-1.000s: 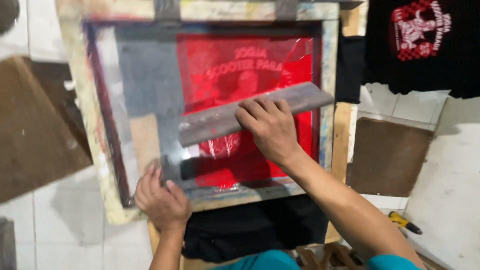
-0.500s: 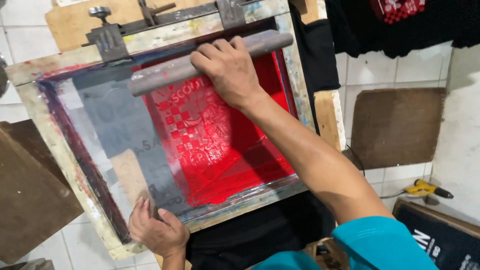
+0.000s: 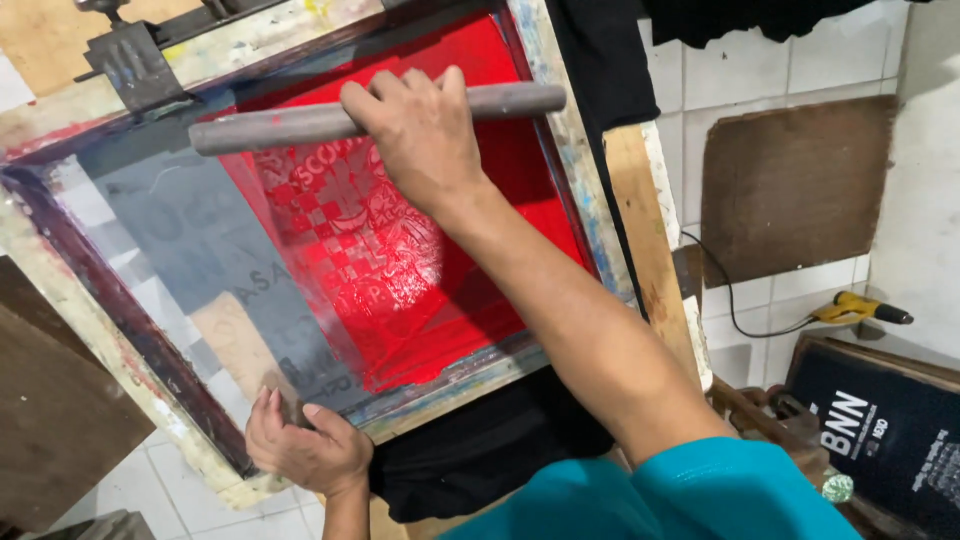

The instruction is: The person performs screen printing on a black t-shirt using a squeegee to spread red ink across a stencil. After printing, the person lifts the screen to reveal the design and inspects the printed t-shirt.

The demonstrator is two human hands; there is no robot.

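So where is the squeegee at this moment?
In the head view, the squeegee lies across the far end of the screen frame, gripped by the right hand over red ink.

The right arm reaches far forward, nearly straight, a teal sleeve at the shoulder and the forearm bare, running up and leftward to the wrist. The right hand [image 3: 420, 130] lies palm down with its fingers curled over and closed around a grip, knuckles uppermost. The left hand [image 3: 305, 450] sits low and close to the body, wrist bent, fingers pressed down and seemingly hooked over an edge, though the fingertips are partly hidden.
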